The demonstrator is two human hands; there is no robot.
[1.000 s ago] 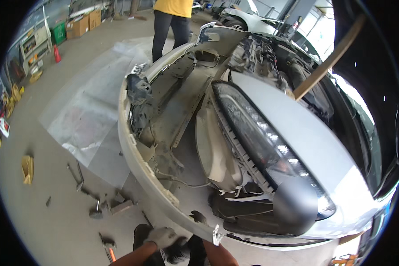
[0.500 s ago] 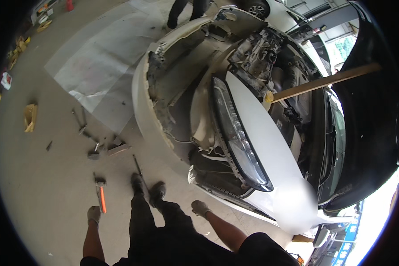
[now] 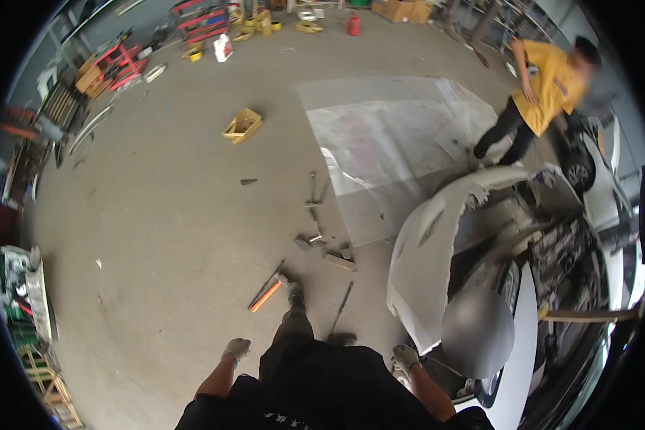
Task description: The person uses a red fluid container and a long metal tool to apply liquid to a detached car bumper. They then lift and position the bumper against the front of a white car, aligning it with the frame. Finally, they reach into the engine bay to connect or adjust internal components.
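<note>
My left hand (image 3: 237,349), in a pale glove, hangs over the bare floor at lower left with its fingers curled in and nothing seen in it. My right hand (image 3: 404,354), also gloved, is beside the car's detached-looking pale front bumper (image 3: 424,265); its fingers are blurred, and I cannot tell whether it touches the car. A hammer with an orange handle (image 3: 266,295) lies near my boot (image 3: 296,294), next to a dark rod. A thin dark bar (image 3: 342,304) lies between my boots and the bumper. Further off lie several hammers (image 3: 309,240) and a block (image 3: 339,261).
A person in a yellow shirt (image 3: 550,79) stands behind the bumper. A translucent sheet (image 3: 380,143) covers floor at the back. A wooden prop (image 3: 588,315) crosses the open engine bay. A yellow box (image 3: 243,126), red racks (image 3: 125,68) and car parts (image 3: 43,294) stand around.
My view has swung left, so the car now sits at the right and more floor shows. One boot has stepped forward beside the orange-handled hammer. Both hands remain low at my sides.
</note>
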